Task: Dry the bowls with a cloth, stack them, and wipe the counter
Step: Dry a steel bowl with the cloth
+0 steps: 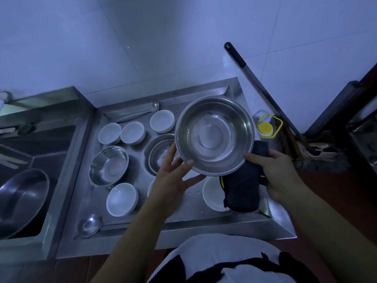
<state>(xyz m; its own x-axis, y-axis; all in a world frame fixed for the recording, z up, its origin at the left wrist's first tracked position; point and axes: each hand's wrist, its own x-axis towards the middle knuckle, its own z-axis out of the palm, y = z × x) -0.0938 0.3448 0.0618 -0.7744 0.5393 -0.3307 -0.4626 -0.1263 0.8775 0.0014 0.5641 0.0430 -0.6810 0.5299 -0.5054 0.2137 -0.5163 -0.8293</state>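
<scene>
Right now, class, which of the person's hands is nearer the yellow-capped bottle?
Right. The right hand, gripping the dark cloth, sits just below the yellow-capped bottle. The left hand is across the big steel bowl, farther away.

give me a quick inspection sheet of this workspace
surface: steel counter, rimmed, crowded with dishes
job's things: large steel bowl held up; dark cloth under it; white bowls and smaller steel bowls spread out, one nested steel pair
clutter: ladle at the front edge, yellow-lidded bottle
hands: left hand on the bowl's rim; right hand grips cloth and rim
cables: nothing seen
surroundings: sink on the left holding a pan, long-handled broom against tiled wall
</scene>
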